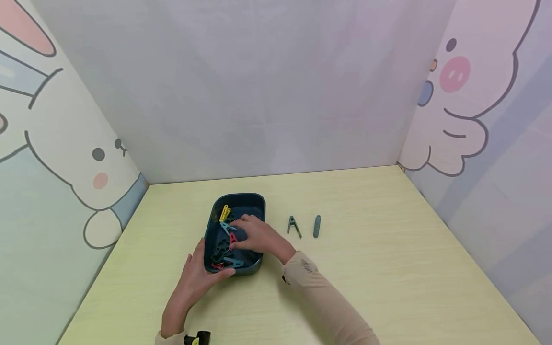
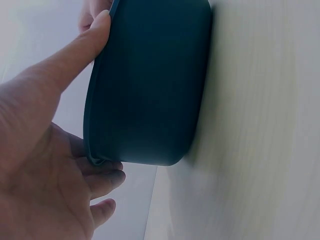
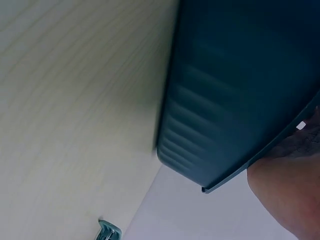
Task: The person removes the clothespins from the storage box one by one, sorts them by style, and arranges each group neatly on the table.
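The right hand (image 1: 257,235) rests among the clips (image 1: 233,238) in the tray (image 1: 249,270), its grip unclear, while the left hand (image 1: 198,277) grasps the tray's corner on the tabletop (image 1: 388,268), seemingly a sorting step whose next move calls for a clean pinch.

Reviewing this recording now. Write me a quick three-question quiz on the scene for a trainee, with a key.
1. Which hand has its fingers inside the dark blue container?
2. True or false: the yellow clip lies outside the container.
3. How many clips lie directly on the table? A: one; B: two; C: four.

Key:
1. The right hand; the left hand holds the container's near-left corner from outside.
2. False; the yellow clip is inside, toward the far left.
3. B; a green clip and a teal clip, both right of the container in the head view.
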### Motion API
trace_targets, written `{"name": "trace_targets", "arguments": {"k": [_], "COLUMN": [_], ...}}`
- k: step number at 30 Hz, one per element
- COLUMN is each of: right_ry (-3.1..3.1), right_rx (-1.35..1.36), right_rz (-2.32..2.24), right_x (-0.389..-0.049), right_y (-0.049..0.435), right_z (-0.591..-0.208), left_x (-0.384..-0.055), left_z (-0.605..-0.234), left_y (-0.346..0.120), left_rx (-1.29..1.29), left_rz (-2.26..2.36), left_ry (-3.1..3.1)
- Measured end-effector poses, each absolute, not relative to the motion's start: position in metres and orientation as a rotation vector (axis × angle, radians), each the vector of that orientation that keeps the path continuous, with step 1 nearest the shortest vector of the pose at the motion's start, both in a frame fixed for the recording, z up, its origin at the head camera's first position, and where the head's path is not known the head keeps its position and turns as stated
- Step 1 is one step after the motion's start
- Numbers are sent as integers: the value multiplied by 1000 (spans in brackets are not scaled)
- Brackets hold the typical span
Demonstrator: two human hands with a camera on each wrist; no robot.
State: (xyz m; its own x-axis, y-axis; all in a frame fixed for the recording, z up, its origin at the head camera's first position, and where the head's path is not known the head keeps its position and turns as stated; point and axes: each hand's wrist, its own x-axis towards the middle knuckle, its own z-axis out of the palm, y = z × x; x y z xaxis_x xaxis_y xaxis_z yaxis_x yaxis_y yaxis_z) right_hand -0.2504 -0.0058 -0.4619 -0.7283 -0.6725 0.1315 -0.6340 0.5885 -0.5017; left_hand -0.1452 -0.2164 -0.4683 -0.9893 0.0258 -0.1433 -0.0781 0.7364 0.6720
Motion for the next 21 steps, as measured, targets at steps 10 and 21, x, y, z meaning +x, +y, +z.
{"name": "trace_targets", "arguments": {"k": [10,21], "right_ry": [2732,2719], "right_rx": [-1081,-1002], "right_rz": [-696,-588], "right_x": [-254,-257], "right_y": [-16,-22], "right_z": [-459,-453], "left_x": [-144,-144], "left_z": [-469,-468], "left_y": [-217,-217], "left_rx": [-21,-13], "left_rz": [1099,1117], "left_ry": [2804,2804]}}
